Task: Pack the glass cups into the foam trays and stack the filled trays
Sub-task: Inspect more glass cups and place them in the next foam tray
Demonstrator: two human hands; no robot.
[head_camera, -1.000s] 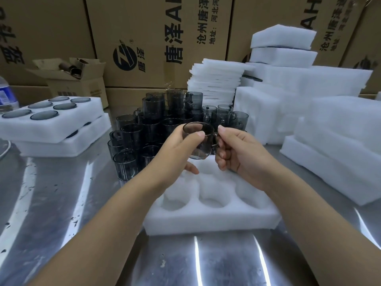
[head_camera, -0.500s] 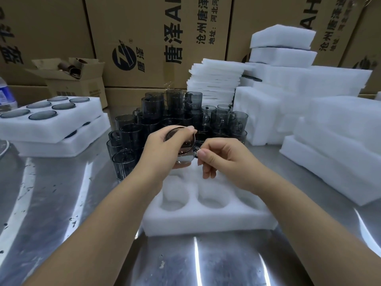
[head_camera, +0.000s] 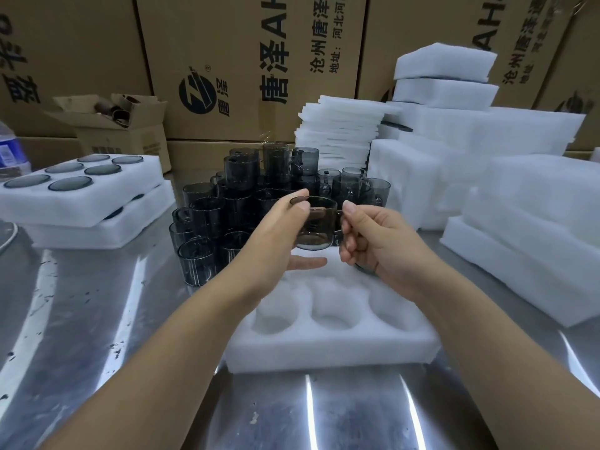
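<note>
I hold one smoky grey glass cup [head_camera: 316, 227] upright in the air above the far edge of an empty white foam tray [head_camera: 331, 339]. My left hand [head_camera: 279, 232] grips its rim and side with thumb on top. My right hand [head_camera: 373, 235] pinches its handle from the right. The tray's round pockets hold nothing that I can see. Behind my hands stands a dense cluster of the same grey cups [head_camera: 233, 203], some stacked. At the far left two filled foam trays [head_camera: 81, 203] lie stacked, dark cup bottoms showing in the top one.
Piles of white foam trays [head_camera: 526, 228] and thin foam sheets [head_camera: 341, 131] fill the right and back. Large printed cardboard cartons [head_camera: 246, 60] wall the rear; a small open carton [head_camera: 120, 125] sits back left. A bottle [head_camera: 9, 151] stands at the left edge of the shiny metal table [head_camera: 97, 319].
The cup was tipped over in both hands half a second ago; now it stands upright and slightly to the right, with my right hand on its handle.
</note>
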